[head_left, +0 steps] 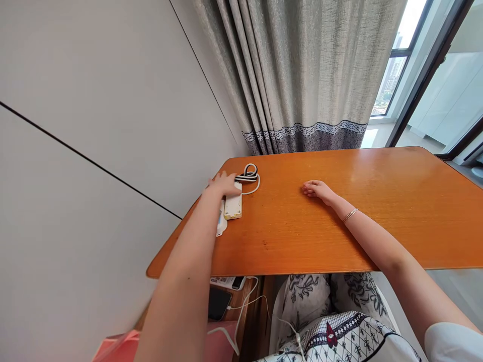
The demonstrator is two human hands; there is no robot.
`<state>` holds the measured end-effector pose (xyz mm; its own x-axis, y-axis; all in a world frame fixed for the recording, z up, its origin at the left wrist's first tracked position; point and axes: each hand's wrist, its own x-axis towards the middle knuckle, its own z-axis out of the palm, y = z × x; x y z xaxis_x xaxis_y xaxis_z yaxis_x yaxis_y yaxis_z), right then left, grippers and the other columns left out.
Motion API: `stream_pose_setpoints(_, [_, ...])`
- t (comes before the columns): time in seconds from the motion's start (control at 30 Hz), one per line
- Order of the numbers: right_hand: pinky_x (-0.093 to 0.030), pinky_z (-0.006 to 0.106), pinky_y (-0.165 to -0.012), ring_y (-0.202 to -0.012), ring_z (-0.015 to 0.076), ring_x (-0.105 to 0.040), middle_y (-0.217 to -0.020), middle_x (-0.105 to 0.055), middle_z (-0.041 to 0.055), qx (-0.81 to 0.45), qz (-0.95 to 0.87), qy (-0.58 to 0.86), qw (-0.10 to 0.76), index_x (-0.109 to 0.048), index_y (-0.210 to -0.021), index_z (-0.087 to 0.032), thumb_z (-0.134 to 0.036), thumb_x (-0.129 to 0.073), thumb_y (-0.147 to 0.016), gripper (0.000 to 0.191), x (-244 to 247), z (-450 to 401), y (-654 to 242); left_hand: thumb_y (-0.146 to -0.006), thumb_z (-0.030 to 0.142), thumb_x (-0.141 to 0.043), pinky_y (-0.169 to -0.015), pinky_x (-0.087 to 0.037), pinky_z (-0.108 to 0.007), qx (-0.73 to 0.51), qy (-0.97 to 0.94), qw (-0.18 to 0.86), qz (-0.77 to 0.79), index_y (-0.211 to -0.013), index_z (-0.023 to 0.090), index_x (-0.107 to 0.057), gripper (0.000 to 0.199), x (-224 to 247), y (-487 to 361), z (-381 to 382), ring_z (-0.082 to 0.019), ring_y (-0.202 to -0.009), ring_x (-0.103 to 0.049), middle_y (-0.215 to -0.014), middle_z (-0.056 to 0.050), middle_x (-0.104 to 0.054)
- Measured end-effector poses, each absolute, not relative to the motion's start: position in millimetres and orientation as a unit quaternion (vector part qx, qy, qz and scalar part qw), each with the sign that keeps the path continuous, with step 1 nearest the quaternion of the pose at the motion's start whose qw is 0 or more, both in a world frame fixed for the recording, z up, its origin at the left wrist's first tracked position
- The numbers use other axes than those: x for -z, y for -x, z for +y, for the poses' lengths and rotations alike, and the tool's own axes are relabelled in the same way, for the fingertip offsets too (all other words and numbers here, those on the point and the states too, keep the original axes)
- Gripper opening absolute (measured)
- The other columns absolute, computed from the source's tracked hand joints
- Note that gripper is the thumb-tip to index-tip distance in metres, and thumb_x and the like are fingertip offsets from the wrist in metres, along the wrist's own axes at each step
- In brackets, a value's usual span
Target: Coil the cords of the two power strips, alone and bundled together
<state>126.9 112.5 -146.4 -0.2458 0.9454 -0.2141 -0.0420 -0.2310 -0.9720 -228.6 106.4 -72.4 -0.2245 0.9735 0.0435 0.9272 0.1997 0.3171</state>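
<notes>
My left hand (223, 185) reaches to the far left corner of the wooden table (287, 221). Its fingers are spread, with the thumb at the upper end of a white power strip (233, 205). What lies beneath the palm is hidden. Just past the thumb is a looped white and black cable (249, 176). Partly covered by my left forearm, a flat white object (222, 220) lies beside the power strip; I cannot make out its kind. My right hand (317, 190) rests on the middle of the tabletop, fingers loosely curled together, with nothing visible in them.
Below the table's front edge, a dark phone (219, 303) with a white charging cable (247, 303) lies on a lower wooden surface. A pink item (116, 347) is at the bottom left. The wall (94, 176) borders the left side; a grey curtain (309, 75) hangs behind.
</notes>
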Motion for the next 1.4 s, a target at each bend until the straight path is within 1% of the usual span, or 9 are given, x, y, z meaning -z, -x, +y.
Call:
stream_pose_setpoints(0.07, [-0.055, 0.026, -0.078, -0.077, 0.0124, -0.068, -0.096, -0.077, 0.0092, -0.620, -0.489, 0.472, 0.393, -0.068, -0.087, -0.018, -0.023, -0.069, -0.089, 0.006, 148, 113, -127, -0.065, 0.023, -0.075, -0.120, -0.018, -0.071, -0.080, -0.672, 0.002, 0.736, -0.132, 0.014, -0.060, 0.069, 67, 189, 108, -0.048, -0.153, -0.028, -0.160, -0.028, -0.039])
stream_pose_setpoints(0.17, [-0.056, 0.027, -0.081, -0.078, 0.0121, -0.068, -0.101, -0.076, 0.0103, -0.599, -0.510, 0.476, 0.393, -0.066, -0.091, -0.017, -0.024, -0.063, -0.092, 0.007, 152, 115, -127, -0.080, 0.021, -0.064, -0.124, -0.023, -0.059, -0.104, -0.745, -0.046, 0.657, -0.146, 0.007, -0.049, 0.070, 74, 117, 101, -0.041, -0.152, -0.034, -0.165, -0.029, -0.030])
stream_pose_setpoints(0.3, [-0.057, 0.029, -0.085, -0.086, 0.0132, -0.069, -0.109, -0.074, 0.0099, -0.545, -0.554, 0.487, 0.399, -0.063, -0.099, -0.017, -0.020, -0.060, -0.089, 0.010, 161, 118, -132, -0.088, 0.020, -0.056, -0.125, -0.027, -0.054, -0.114, -0.811, 0.042, 0.573, -0.150, 0.008, -0.045, 0.064, 106, 29, 83, -0.036, -0.150, -0.040, -0.164, -0.023, -0.036])
stream_pose_setpoints(0.37, [-0.055, 0.030, -0.091, -0.092, 0.0150, -0.069, -0.107, -0.074, 0.0080, -0.506, -0.582, 0.495, 0.401, -0.064, -0.098, -0.017, -0.017, -0.060, -0.086, 0.013, 166, 117, -140, -0.090, 0.021, -0.055, -0.126, -0.028, -0.051, -0.124, -0.827, 0.075, 0.543, -0.148, 0.009, -0.047, 0.060, 126, 0, 75, -0.033, -0.150, -0.042, -0.162, -0.020, -0.042])
stream_pose_setpoints(0.43, [-0.054, 0.033, -0.095, -0.095, 0.0169, -0.068, -0.100, -0.074, 0.0061, -0.469, -0.609, 0.502, 0.397, -0.065, -0.094, -0.017, -0.015, -0.061, -0.082, 0.012, 171, 115, -152, -0.091, 0.021, -0.055, -0.126, -0.031, -0.046, -0.150, -0.822, 0.092, 0.542, -0.153, 0.009, -0.038, 0.066, 142, -15, 68, -0.030, -0.150, -0.042, -0.164, -0.020, -0.040])
stream_pose_setpoints(0.53, [-0.055, 0.033, -0.088, -0.086, 0.0177, -0.067, -0.091, -0.074, 0.0047, -0.438, -0.644, 0.501, 0.378, -0.066, -0.089, -0.018, -0.018, -0.062, -0.082, 0.008, 175, 107, -171, -0.093, 0.024, -0.053, -0.124, -0.036, -0.045, -0.172, -0.840, 0.100, 0.504, -0.153, 0.011, -0.040, 0.062, 156, -17, 64, -0.029, -0.146, -0.047, -0.160, -0.018, -0.046])
stream_pose_setpoints(0.7, [-0.054, 0.028, -0.073, -0.073, 0.0147, -0.064, -0.088, -0.073, 0.0032, -0.420, -0.687, 0.477, 0.353, -0.067, -0.096, -0.018, -0.028, -0.063, -0.085, 0.016, 180, 97, -187, -0.095, 0.028, -0.051, -0.120, -0.041, -0.045, -0.193, -0.867, 0.102, 0.448, -0.149, 0.016, -0.045, 0.056, 157, -6, 65, -0.027, -0.138, -0.055, -0.149, -0.014, -0.059])
stream_pose_setpoints(0.9, [-0.054, 0.029, -0.079, -0.083, 0.0167, -0.068, -0.094, -0.075, 0.0049, -0.385, -0.709, 0.475, 0.351, -0.069, -0.099, -0.018, -0.028, -0.063, -0.085, 0.018, 185, 100, -185, -0.096, 0.030, -0.053, -0.122, -0.039, -0.047, -0.184, -0.867, 0.116, 0.449, -0.151, 0.013, -0.044, 0.058, 161, -2, 69, -0.029, -0.141, -0.053, -0.152, -0.017, -0.056])
stream_pose_setpoints(1.4, [-0.053, 0.029, -0.078, -0.081, 0.0158, -0.067, -0.093, -0.075, 0.0056, -0.370, -0.721, 0.475, 0.344, -0.070, -0.097, -0.017, -0.026, -0.062, -0.086, 0.016, 181, 96, -187, -0.097, 0.032, -0.052, -0.126, -0.033, -0.050, -0.167, -0.873, 0.131, 0.440, -0.153, 0.014, -0.040, 0.060, 164, 2, 70, -0.030, -0.148, -0.045, -0.157, -0.017, -0.051])
